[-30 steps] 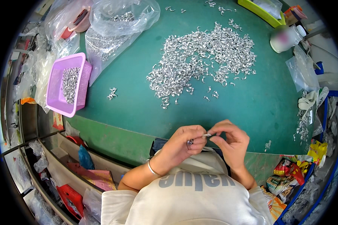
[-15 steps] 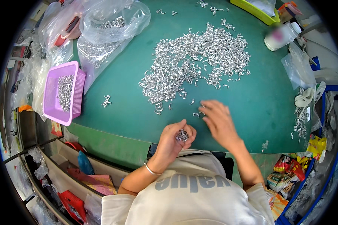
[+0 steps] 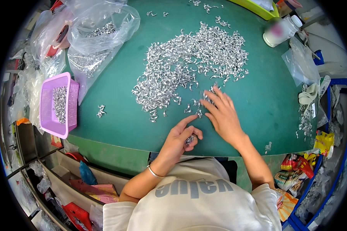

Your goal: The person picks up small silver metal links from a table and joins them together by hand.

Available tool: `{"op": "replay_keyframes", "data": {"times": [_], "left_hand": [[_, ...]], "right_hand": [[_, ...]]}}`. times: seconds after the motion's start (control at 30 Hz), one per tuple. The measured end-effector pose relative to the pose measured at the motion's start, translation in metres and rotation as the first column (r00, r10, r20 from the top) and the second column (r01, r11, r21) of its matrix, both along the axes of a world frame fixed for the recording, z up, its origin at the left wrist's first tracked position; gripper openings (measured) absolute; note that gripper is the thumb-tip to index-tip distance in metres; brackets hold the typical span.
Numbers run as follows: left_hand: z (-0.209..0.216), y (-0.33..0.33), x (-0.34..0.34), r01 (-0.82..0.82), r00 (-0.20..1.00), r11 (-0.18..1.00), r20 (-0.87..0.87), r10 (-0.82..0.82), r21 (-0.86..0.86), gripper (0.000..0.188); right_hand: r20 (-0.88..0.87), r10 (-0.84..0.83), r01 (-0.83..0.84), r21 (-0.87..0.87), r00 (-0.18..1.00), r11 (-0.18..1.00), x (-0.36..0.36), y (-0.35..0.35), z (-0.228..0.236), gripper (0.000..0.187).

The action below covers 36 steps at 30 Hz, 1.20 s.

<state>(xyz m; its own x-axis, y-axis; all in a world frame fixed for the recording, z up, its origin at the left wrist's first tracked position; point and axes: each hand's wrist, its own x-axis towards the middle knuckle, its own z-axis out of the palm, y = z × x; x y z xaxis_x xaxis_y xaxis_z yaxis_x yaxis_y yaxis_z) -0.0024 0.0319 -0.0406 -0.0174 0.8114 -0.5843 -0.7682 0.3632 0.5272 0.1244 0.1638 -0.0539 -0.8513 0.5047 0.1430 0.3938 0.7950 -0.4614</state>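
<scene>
Left hand [image 3: 175,140] curls round shiny bits [image 3: 189,139]; right hand [image 3: 225,117], grip spread, seems to gather loose bits [image 3: 199,113], needing a gentle pinch

1 lime-green plastic tray [image 3: 254,8] at far right, 1 white cylindrical plastic bottle [image 3: 279,34] near it, 1 clear plastic bag [image 3: 300,63] beside bottle, 1 blue plastic bag [image 3: 88,173] inside beige open drawer [image 3: 59,183]

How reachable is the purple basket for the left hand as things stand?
Probably yes, with a sideways stretch: between the left hand and the purple basket, only a low, small metal cluster shows on the green table. The hand isn't free, though: its fingers curl around metal pieces.
</scene>
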Motion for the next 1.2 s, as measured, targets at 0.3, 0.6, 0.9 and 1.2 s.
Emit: {"op": "replay_keyframes", "data": {"times": [0.3,0.6,0.9,1.2], "left_hand": [[0.003,-0.005,-0.008,-0.115,0.993,0.993,-0.015,0.115,-0.017,0.032],[0.001,-0.005,-0.003,-0.061,0.992,0.998,0.112,0.063,-0.025,0.023],[0.003,-0.005,0.000,-0.014,0.999,1.000,0.051,0.014,0.003,0.021],[0.016,0.006,0.021,-0.028,0.829,0.966,-0.534,0.166,0.256,0.022]], "right_hand": [[-0.238,-0.018,-0.006,-0.101,0.971,0.995,0.033,-0.026,0.006,0.012],[-0.266,-0.356,0.346,-0.085,0.896,0.935,-0.002,0.016,0.009,0.016],[-0.248,-0.641,0.231,-0.790,0.727,0.568,0.008,0.013,0.000,0.012],[-0.138,-0.736,-0.266,-0.962,0.663,-0.059,0.023,-0.038,0.031,0.015]]}}
